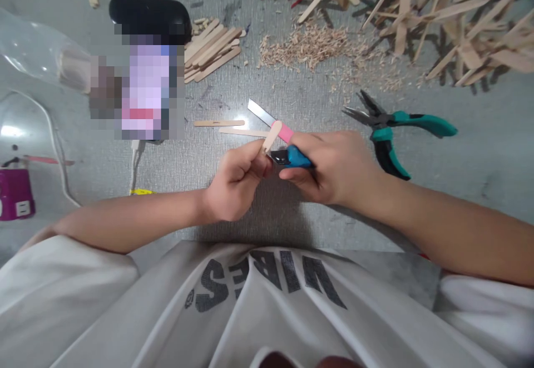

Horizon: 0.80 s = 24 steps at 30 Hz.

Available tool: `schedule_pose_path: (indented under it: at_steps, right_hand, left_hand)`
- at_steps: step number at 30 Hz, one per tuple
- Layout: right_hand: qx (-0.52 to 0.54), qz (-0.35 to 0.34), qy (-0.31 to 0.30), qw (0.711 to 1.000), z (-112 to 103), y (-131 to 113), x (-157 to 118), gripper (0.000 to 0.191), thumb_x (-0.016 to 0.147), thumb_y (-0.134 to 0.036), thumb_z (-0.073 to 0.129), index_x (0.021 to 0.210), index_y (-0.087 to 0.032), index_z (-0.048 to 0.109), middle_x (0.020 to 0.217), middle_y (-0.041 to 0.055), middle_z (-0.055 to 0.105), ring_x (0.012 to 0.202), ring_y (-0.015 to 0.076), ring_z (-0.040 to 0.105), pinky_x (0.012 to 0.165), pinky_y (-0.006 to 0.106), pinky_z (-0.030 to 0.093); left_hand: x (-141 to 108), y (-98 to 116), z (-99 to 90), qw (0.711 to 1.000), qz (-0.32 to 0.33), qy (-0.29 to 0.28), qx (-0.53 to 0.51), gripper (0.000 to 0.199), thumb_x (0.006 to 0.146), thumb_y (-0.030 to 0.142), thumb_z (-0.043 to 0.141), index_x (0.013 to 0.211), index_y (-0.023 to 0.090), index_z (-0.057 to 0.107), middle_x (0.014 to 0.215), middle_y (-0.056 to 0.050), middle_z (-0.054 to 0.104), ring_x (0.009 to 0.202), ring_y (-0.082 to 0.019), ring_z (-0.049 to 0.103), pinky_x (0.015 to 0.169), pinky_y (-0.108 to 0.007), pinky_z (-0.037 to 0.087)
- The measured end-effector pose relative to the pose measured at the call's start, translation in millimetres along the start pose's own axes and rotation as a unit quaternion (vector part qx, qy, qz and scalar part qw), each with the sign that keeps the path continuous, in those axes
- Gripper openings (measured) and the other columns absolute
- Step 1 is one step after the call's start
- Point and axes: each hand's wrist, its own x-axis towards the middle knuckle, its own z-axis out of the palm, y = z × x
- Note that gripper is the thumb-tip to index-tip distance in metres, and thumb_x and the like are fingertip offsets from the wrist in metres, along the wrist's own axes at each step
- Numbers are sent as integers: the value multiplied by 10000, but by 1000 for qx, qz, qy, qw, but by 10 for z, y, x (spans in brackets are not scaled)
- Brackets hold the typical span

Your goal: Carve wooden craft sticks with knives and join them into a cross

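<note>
My left hand [237,176] is closed, pinching a wooden craft stick [273,134] that tilts up and to the right. My right hand [334,162] is wrapped round a small blue-handled cutting tool [298,157]. Its dark head meets the lower end of the stick, close to my left fingertips. A knife blade with a pink handle [285,132] points up-left beyond my right fingers; whether it is gripped or lies on the table I cannot tell. Two more craft sticks, one whole-looking [219,123] and one partly covered [242,132], lie just beyond my hands.
Teal-handled long-nose pliers [392,120] lie open at the right. Wood chips [308,45] and a large heap of craft sticks [450,11] spread at the back. A stick bundle [214,48], black case [148,14], blurred phone [146,89] and clear bottle [33,45] stand left.
</note>
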Motion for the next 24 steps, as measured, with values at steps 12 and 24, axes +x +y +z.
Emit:
schedule_pose_path:
  at_steps: [12,24]
  right_hand:
    - [-58,-29,295,953,256,42,101,831,1083,-887,327,874,-209,762,691,72,697,611,193,542,643,362,357]
    - [-35,20,245,969,220,53,67,769,1047,-898,457,1001,-232,838,773,114,736,676,235,589,667,401,361]
  left_hand:
    - [55,56,-12,957,-208,-22,-199,570,1085,633,684,755,200,513,600,57,429,484,-51,271,483,-238,235]
    - [84,61,-21,940,-214,-3,-266,494,1106,519,695,767,191,547,574,92,309,466,-39,201,460,-203,199]
